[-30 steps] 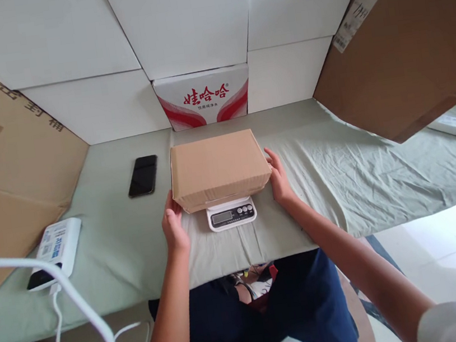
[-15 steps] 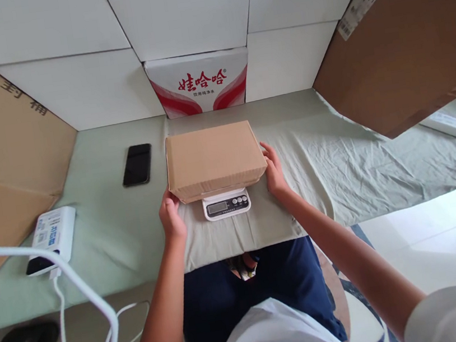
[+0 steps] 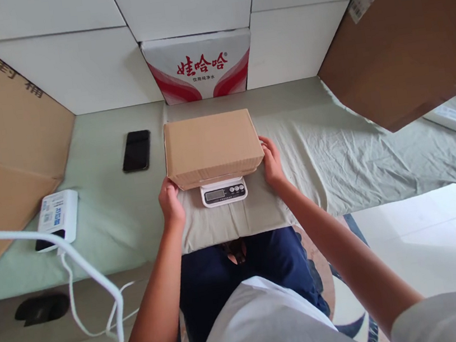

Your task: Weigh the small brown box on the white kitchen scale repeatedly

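Fingers of both hands against opposite ends of cardboard box atop scale.

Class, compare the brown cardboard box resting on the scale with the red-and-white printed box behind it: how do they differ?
The brown box is plain and unprinted; the printed box carries red characters and red swooshes. The brown box lies flat on the scale, touched by the left hand and right hand; the printed box stands against the wall, untouched. Both are rectangular.
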### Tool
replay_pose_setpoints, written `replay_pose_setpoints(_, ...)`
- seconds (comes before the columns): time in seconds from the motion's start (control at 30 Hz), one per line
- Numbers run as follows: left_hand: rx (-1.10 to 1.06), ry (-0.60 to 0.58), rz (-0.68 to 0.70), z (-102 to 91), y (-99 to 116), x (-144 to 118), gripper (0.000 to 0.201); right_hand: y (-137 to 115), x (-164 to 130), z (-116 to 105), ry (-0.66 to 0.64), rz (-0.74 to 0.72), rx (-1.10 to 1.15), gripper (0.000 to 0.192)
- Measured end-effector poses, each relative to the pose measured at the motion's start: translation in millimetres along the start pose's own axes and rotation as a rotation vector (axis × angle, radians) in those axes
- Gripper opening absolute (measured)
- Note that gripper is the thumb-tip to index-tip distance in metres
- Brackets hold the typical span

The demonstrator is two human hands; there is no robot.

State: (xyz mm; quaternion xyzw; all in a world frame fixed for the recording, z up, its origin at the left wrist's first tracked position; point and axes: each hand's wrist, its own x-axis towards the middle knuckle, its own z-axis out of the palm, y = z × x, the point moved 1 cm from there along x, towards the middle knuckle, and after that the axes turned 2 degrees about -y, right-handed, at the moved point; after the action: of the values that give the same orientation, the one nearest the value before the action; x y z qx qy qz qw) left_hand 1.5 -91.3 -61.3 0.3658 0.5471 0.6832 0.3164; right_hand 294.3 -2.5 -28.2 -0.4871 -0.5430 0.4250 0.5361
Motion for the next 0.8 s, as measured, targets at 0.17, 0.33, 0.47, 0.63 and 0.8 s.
replay_pose_setpoints(0.17, 0.013, -0.019, -0.002, -0.9, -1.3, -0.5, 0.025, -7.0, -1.2, 0.9, -0.004, -0.004, -0.046, 0.037)
replay_pose_setpoints(0.33, 0.055, 0.001, -0.033, -3.3, -3.1, -1.3, 0.019, -7.4, -1.1, 0.6, -0.014, 0.011, -0.052, 0.037)
replay_pose_setpoints(0.47, 0.148, -0.005, -0.067, -4.3, -1.0, -2.5, 0.017, -4.4, -0.1, -0.3, -0.020, 0.012, -0.071, 0.036)
replay_pose_setpoints(0.63, 0.185, -0.014, -0.087, -4.9, 2.2, -3.1, 0.017, -2.5, 1.0, -0.6, -0.028, 0.006, -0.079, 0.033)
replay_pose_setpoints(0.8, 0.203, -0.029, -0.101, -7.3, 0.6, -3.1, 0.018, -6.2, 1.1, 0.0, -0.036, 0.015, -0.087, 0.030)
